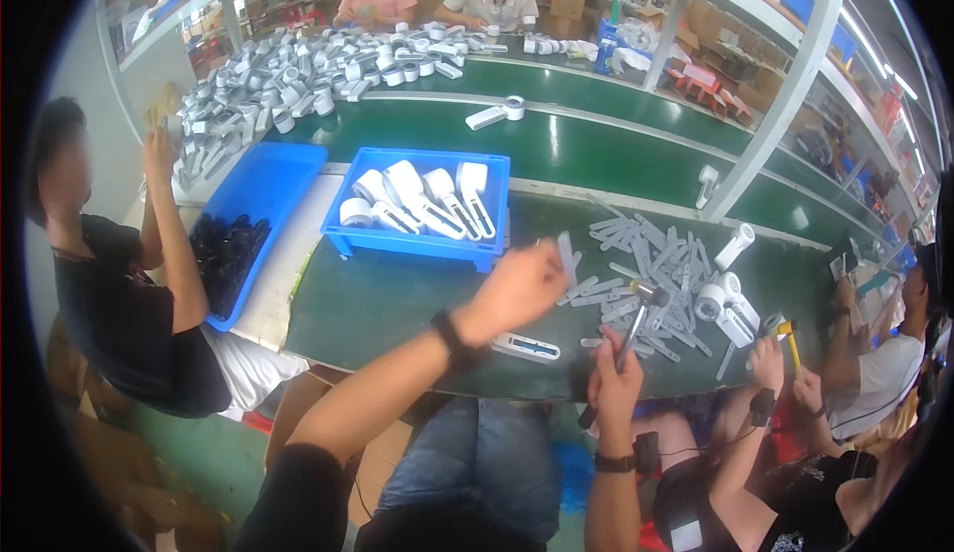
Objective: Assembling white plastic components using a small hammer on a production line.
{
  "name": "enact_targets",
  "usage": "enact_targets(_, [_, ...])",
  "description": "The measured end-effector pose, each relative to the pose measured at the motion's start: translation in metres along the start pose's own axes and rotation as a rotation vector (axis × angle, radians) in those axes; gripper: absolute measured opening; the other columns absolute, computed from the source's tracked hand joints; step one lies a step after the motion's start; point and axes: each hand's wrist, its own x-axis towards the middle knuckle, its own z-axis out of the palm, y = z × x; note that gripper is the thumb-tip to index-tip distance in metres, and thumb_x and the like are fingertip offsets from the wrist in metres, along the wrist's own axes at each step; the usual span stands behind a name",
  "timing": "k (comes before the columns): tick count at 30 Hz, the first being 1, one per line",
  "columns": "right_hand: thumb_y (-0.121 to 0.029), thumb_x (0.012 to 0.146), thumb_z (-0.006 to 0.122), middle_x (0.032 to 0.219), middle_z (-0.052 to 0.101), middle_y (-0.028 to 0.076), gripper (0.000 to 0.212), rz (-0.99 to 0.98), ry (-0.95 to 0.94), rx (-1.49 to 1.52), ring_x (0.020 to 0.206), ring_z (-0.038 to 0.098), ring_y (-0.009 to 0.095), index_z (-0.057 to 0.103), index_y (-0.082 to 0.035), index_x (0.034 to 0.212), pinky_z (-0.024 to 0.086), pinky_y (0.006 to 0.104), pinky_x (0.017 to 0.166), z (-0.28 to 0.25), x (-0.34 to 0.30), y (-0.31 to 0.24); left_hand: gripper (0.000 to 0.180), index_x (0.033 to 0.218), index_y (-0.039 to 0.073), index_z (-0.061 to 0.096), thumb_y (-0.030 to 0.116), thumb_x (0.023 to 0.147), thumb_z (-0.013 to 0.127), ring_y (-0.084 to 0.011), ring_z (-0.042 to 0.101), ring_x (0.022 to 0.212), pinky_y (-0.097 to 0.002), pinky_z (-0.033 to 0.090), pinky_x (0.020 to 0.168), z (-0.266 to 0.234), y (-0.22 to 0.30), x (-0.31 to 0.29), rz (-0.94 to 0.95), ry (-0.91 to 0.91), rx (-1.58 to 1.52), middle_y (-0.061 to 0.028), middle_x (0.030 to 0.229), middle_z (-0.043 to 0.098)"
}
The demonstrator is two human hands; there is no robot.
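My left hand (pixel 519 289) is closed in a pinch, slightly blurred, with a translucent plastic strip (pixel 567 256) upright at its fingertips. My right hand (pixel 614 385) wraps round the handle of a hammer (pixel 651 294), its head raised over a loose pile of translucent strips (pixel 668 264). Just below my left wrist, a white plastic handle piece (pixel 527 347) lies on the green table, its slotted side up. A blue bin (pixel 417 241) beyond my left forearm holds several white round-headed handles (pixel 429 200).
More white handles (pixel 733 306) stand right of the strips. A blue tray (pixel 298 169) with black parts is at left, beside a seated person. On the right, a co-worker holds a yellow hammer (pixel 793 345). A green conveyor (pixel 596 140) runs behind, with a large heap of white parts (pixel 288 80).
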Motion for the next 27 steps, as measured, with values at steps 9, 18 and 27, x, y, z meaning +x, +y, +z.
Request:
enact_targets(9, [-0.011,0.105,0.072,0.081,0.072,0.005,0.027,-0.017,-0.129,0.055,0.047,0.051,0.004,0.071,0.003,0.128,0.036,0.0229,0.041,0.053,-0.065,-0.027,0.041,0.130,0.008,0.069,0.020,0.094,0.084,-0.0247,0.073,0.114,-0.0392,0.057,0.096,-0.003,0.011,-0.136,-0.267,-0.070,-0.437,-0.0126,0.119,0.078])
enact_targets(18, [-0.016,0.100,0.076,0.078,0.070,-0.002,0.023,0.027,-0.315,-0.493,0.065,0.055,0.004,0.082,-0.004,0.119,0.041,0.0249,0.057,0.040,-0.007,-0.030,0.068,0.142,0.007,0.063,0.019,0.081,0.090,-0.0397,0.062,0.127,-0.0515,0.052,0.106,-0.035,-0.049,-0.121,0.212,0.138,0.311,-0.0152,0.132,0.069])
enact_targets(27, [-0.015,0.100,0.074,0.071,0.065,-0.001,0.022,-0.025,-0.501,-0.718,0.067,0.057,0.007,0.083,-0.008,0.119,0.043,0.0265,0.062,0.044,0.011,-0.046,0.057,0.136,0.007,0.065,0.013,0.084,0.086,-0.0359,0.069,0.110,-0.0464,0.057,0.097,-0.033,-0.053,-0.115,0.176,0.151,0.202,-0.0110,0.114,0.074])
